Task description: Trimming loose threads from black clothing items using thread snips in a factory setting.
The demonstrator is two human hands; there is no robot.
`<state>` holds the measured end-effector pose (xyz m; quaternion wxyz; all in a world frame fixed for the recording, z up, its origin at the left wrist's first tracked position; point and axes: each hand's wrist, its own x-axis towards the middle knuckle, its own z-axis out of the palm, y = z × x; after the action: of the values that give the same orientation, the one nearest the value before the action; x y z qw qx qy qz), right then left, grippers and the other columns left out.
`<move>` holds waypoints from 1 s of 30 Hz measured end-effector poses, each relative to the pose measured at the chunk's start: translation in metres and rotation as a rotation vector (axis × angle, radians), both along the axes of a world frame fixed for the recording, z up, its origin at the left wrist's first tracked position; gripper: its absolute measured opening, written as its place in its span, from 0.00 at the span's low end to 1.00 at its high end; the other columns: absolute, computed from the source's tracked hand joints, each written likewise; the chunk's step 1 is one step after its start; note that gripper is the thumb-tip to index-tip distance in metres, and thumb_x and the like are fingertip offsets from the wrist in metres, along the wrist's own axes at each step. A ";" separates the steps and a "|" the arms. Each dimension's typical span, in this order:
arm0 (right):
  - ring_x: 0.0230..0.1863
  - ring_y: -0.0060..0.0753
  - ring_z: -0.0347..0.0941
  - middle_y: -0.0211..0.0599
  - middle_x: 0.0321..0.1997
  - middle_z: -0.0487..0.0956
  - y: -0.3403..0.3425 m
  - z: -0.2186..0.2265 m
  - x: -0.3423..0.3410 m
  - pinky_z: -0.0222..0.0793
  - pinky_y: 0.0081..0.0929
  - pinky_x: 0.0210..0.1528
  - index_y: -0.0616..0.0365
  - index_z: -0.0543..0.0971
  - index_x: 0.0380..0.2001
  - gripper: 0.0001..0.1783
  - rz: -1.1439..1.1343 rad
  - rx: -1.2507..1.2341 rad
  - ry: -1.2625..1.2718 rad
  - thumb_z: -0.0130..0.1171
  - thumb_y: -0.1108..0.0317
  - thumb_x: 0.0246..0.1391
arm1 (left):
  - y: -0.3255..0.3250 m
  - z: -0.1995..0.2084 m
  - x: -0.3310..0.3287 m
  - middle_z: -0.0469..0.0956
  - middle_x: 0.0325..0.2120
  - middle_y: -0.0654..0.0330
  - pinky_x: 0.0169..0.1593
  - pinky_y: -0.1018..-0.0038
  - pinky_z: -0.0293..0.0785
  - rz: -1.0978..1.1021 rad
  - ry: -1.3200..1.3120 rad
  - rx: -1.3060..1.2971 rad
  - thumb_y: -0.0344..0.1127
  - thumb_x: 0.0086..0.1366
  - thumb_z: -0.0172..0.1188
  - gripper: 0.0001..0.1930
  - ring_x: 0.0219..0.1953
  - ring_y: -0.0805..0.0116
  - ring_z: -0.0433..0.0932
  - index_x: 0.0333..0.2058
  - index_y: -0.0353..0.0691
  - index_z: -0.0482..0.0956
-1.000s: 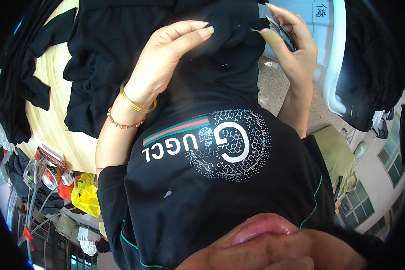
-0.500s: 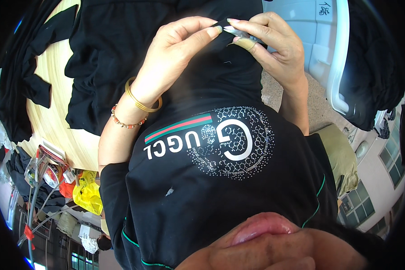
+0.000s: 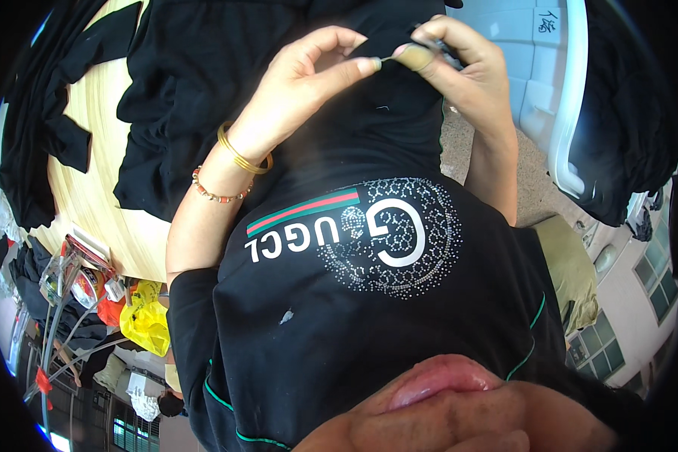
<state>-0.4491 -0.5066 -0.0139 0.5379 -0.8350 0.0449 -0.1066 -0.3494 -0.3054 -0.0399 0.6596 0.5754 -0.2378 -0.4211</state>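
Note:
Black cloth (image 3: 399, 124) spreads beneath both hands in the upper middle. My left hand (image 3: 301, 83) is bent around a part of this cloth, thumb stretched toward the right; gold bangles and a beaded bracelet circle its wrist. My right hand (image 3: 471, 71) is closed around small metal thread snips (image 3: 446, 53), mostly hidden by the fingers. A tan wrap (image 3: 416, 57) covers the right thumb. Between the two thumb tips runs a short thin strand, seemingly thread (image 3: 386, 59). A small pale thread bit lies on the cloth below.
On the left, more black garments (image 3: 68, 143) lie on a light wooden table (image 3: 90, 196). A pale blue plastic tub (image 3: 572, 90) stands at the right, with dark cloth (image 3: 618, 128) beyond its rim. A yellow bag (image 3: 145, 324) and a metal rack (image 3: 53, 331) are at lower left.
The snips' silver blades, earlier pointing at the cloth by my left fingertips, are now drawn back into my right hand. My left thumb and index finger have moved farther apart.

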 end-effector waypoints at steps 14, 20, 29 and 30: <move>0.36 0.19 0.71 0.30 0.40 0.78 0.002 0.022 -0.001 0.66 0.14 0.36 0.59 0.79 0.46 0.21 -0.131 -0.305 -0.154 0.67 0.76 0.46 | 0.015 0.003 0.000 0.82 0.38 0.61 0.52 0.81 0.70 0.119 0.299 0.035 0.29 0.64 0.60 0.12 0.43 0.75 0.78 0.45 0.35 0.80; 0.31 0.26 0.73 0.26 0.30 0.77 0.012 0.010 -0.001 0.69 0.23 0.30 0.47 0.82 0.43 0.21 0.112 -0.547 -0.164 0.69 0.68 0.40 | 0.012 -0.001 -0.001 0.82 0.38 0.61 0.50 0.81 0.71 0.135 0.281 -0.003 0.29 0.64 0.59 0.11 0.41 0.77 0.78 0.45 0.35 0.80; 0.29 0.23 0.72 0.23 0.27 0.74 0.018 0.004 0.002 0.69 0.21 0.28 0.44 0.84 0.40 0.17 0.087 -0.737 -0.245 0.67 0.67 0.42 | 0.014 -0.003 -0.003 0.81 0.39 0.58 0.49 0.81 0.73 0.116 0.223 -0.028 0.28 0.64 0.58 0.12 0.43 0.74 0.78 0.46 0.32 0.78; 0.29 0.23 0.72 0.24 0.27 0.74 0.020 0.006 0.003 0.69 0.22 0.28 0.45 0.84 0.39 0.16 0.082 -0.747 -0.225 0.67 0.68 0.43 | 0.014 -0.002 -0.002 0.81 0.39 0.58 0.49 0.81 0.73 0.115 0.220 -0.027 0.28 0.64 0.58 0.12 0.43 0.74 0.78 0.46 0.31 0.78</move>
<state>-0.4462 -0.4869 -0.0074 0.2024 -0.9575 -0.0895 -0.1850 -0.3517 -0.2912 -0.0415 0.7125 0.5297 -0.1362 -0.4397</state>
